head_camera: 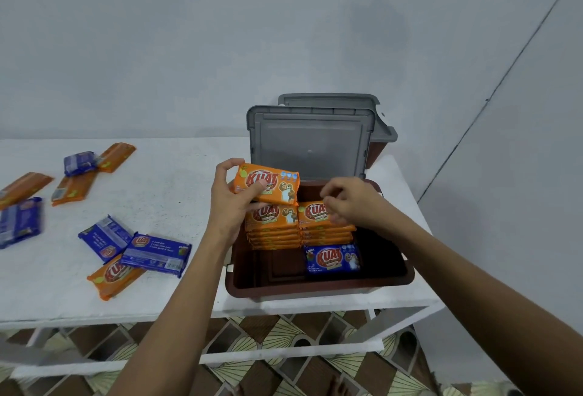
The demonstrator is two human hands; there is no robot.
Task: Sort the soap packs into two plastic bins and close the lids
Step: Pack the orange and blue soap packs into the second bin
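My left hand grips an orange soap pack over the far left part of the near brown bin. Inside that bin stand two rows of orange packs and one blue pack near the front right. Its grey lid stands open at the back. My right hand hovers over the right row with fingers loosely curled and holds nothing. A second bin sits behind the first, mostly hidden, and its lid is raised too.
On the white table to the left lie several loose packs: orange ones and blue ones, more near the left edge and at the back. The wall is close behind. Patterned floor shows below the table.
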